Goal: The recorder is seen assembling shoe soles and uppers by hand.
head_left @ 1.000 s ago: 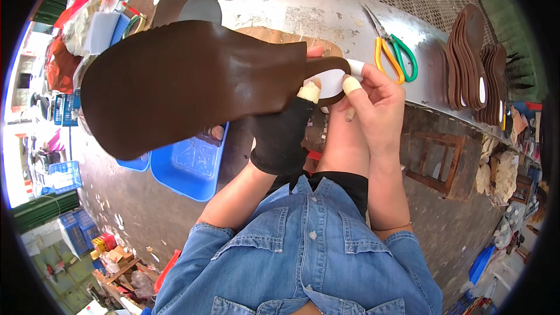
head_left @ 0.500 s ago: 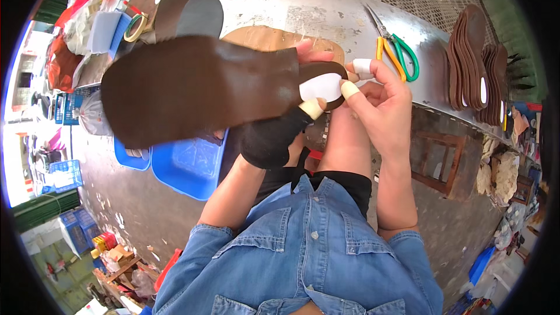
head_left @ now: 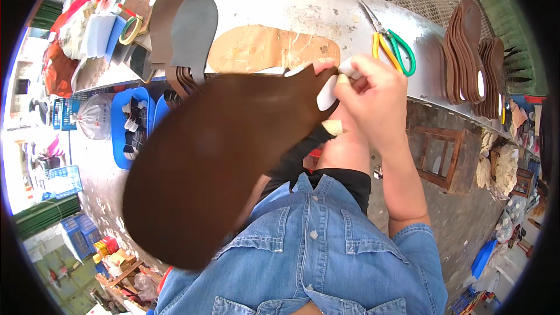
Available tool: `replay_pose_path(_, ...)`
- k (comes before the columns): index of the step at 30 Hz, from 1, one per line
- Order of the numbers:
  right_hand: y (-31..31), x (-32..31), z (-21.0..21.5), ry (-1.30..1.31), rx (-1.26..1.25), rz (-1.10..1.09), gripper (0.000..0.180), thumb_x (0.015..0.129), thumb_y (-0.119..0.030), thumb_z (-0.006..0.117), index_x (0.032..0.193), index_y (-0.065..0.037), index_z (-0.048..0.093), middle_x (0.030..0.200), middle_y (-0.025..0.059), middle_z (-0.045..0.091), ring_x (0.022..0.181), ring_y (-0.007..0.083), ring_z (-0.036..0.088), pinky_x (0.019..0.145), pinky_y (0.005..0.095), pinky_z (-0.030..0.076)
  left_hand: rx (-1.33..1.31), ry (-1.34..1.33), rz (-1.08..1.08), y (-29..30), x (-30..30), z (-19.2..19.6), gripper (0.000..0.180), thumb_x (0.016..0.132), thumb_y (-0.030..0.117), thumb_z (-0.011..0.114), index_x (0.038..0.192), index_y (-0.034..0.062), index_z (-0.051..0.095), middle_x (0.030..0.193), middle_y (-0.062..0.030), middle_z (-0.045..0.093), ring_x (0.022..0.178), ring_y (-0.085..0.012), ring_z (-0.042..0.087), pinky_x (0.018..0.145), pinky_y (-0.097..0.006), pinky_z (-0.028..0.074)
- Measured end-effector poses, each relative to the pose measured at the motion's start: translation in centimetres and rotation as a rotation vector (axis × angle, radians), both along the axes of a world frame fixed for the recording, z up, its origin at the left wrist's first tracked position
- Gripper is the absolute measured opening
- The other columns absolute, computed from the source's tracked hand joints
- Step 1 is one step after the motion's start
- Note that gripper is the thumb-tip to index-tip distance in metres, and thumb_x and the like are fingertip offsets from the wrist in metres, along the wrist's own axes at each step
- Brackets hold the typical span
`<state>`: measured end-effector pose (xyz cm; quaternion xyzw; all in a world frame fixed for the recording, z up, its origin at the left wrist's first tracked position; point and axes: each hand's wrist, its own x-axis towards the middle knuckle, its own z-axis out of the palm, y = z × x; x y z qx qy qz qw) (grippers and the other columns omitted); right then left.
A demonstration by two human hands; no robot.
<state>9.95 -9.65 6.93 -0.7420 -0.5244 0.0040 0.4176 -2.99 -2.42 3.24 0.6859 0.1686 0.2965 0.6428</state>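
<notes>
Head: brown sole piece (head_left: pixel 216 169) lengthwise lower-left.

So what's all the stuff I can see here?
brown sole-shaped sheet: one, dark brown, held up in front of the person
white patch: one, at the sheet's narrow end
scissors: one, yellow and green handles, on the metal table
tan cutout: one, flat on the table
brown insoles: a stack, table's right end
blue bins: two, below the table, left
left hand: black glove, mostly hidden behind the sheet
right hand: bare, pinching the white patch

brown leather sole piece (head_left: pixel 216 163) swung downward, nearer camera
</notes>
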Motion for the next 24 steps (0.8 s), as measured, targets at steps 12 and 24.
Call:
replay_pose_path(12,-0.5,12.5,-5.8,-0.388,-0.383,-0.371,0.040,0.070,-0.019,0.064,0.099,0.008,0.056,0.096,0.0231,0.056,0.087,0.0396,0.056,0.079,0.0441,0.046,-0.516,-0.251,0.033,3.2,-2.9,0.9,0.096,0.063,0.064,0.073,0.126,-0.0014,0.042,0.120,-0.0236,0.054,0.112,-0.0299,0.055,0.094,-0.041,0.048)
replay_pose_path(24,-7.0,1.5,-3.0,0.217,-0.330,0.233,0.034,0.062,-0.004,0.070,0.093,-0.001,0.057,0.074,0.0050,0.052,0.064,0.0146,0.054,0.057,0.0279,0.044,-0.504,0.054,-0.121,7.1,-7.9,-0.1,0.082,0.078,0.073,0.047,0.120,0.0025,0.051,0.109,-0.0145,0.064,0.094,-0.0181,0.064,0.061,-0.023,0.052)
